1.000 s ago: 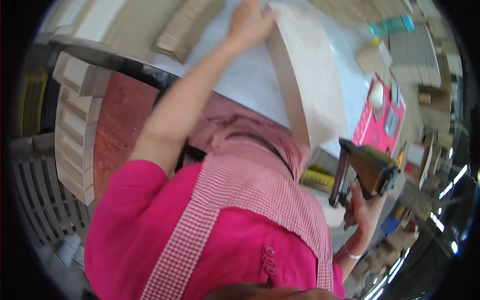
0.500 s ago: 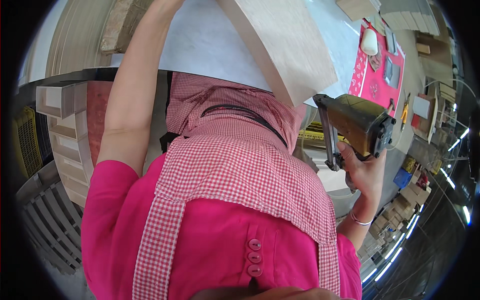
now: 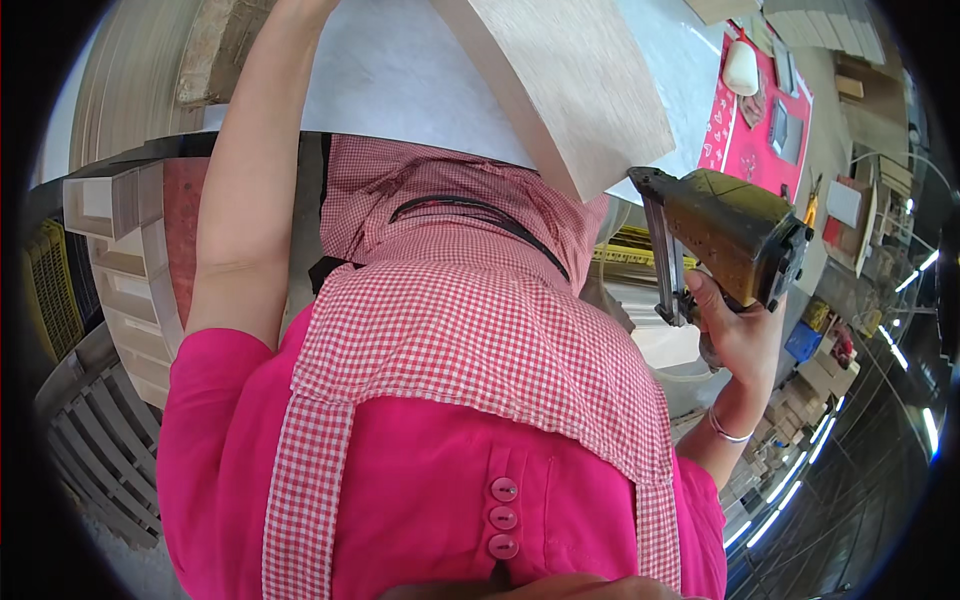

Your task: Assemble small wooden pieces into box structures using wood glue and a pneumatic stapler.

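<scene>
My right hand (image 3: 745, 340) is wrapped round a worn, brownish-yellow nail gun (image 3: 735, 225), with its dark nose close to the near right corner of a pale wooden piece (image 3: 570, 90). Broad and flat-sided, that piece lies across the white worktop (image 3: 410, 95) and juts slightly over its near edge. Whether the nose touches the wood I cannot tell. My left arm reaches forward over the left part of the worktop, and my left hand (image 3: 308, 6) is cut off by the upper edge of the picture, fingers out of sight.
At the left stand stacked thin boards (image 3: 130, 90), a brown block (image 3: 215, 55) and open pale wooden boxes (image 3: 130, 265). A yellow crate (image 3: 52, 285) is beyond them. On the right, a pink mat (image 3: 755, 150) bears a white bottle (image 3: 740, 68) and metal-coloured pieces.
My right hand has raised the nail gun slightly and to the right, its nose nearer the wooden piece's corner. My left forearm has shifted a little left.
</scene>
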`<state>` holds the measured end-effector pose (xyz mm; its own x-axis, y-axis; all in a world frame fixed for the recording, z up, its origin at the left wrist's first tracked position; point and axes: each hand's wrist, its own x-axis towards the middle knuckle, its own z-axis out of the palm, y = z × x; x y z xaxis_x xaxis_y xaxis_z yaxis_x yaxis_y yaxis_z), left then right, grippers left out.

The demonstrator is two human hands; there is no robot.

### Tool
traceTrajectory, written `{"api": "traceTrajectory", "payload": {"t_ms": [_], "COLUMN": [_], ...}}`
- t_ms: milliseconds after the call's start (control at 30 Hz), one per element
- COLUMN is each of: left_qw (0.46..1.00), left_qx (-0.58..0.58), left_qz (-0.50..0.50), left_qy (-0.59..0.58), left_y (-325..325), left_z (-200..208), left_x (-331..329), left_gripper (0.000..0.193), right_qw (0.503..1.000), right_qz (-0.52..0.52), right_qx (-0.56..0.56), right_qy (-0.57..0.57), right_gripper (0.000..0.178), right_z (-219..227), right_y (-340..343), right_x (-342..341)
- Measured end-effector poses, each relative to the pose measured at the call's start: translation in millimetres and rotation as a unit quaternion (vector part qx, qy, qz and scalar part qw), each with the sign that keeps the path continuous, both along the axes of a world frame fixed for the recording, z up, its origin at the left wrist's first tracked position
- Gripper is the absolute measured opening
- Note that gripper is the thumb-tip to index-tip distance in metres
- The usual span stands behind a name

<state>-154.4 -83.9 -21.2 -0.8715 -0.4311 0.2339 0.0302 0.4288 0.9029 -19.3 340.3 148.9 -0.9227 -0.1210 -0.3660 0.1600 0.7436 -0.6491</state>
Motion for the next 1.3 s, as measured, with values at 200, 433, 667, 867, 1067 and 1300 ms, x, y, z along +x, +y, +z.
{"api": "traceTrajectory", "payload": {"t_ms": [200, 433, 667, 867, 1067, 1300], "left_qw": [0.999, 0.999, 0.999, 0.991, 0.994, 0.943], "left_qx": [-0.023, 0.044, 0.048, 0.022, 0.052, -0.318], "left_qz": [0.006, -0.022, -0.005, 0.09, 0.094, -0.1], "left_qy": [-0.022, 0.003, 0.019, 0.093, -0.028, -0.02], "left_y": [1.5, -2.4, 1.9, 21.3, 67.2, 81.6], "left_z": [3.4, -8.7, -7.4, -1.1, -4.2, 50.1], "left_x": [1.4, -6.2, 0.7, 51.5, 175.9, 171.7], "left_gripper": [0.022, 0.019, 0.018, 0.023, 0.04, 0.052], "right_qw": [0.998, 0.999, 0.999, 0.999, 0.995, 0.993], "right_qz": [0.041, 0.007, 0.049, -0.037, -0.072, -0.092], "right_qx": [0.051, 0.03, -0.015, 0.009, 0.023, 0.028], "right_qy": [0.0, -0.02, 0.017, -0.031, 0.066, 0.068], "right_gripper": [0.043, 0.041, 0.039, 0.029, 0.021, 0.023], "right_z": [0.9, -4.2, -8.7, -1.8, -15.8, 3.7], "right_y": [5.8, 10.7, 18.1, 6.0, 24.5, 37.9], "right_x": [-6.6, -11.4, -1.2, -8.4, -30.8, -35.0]}}
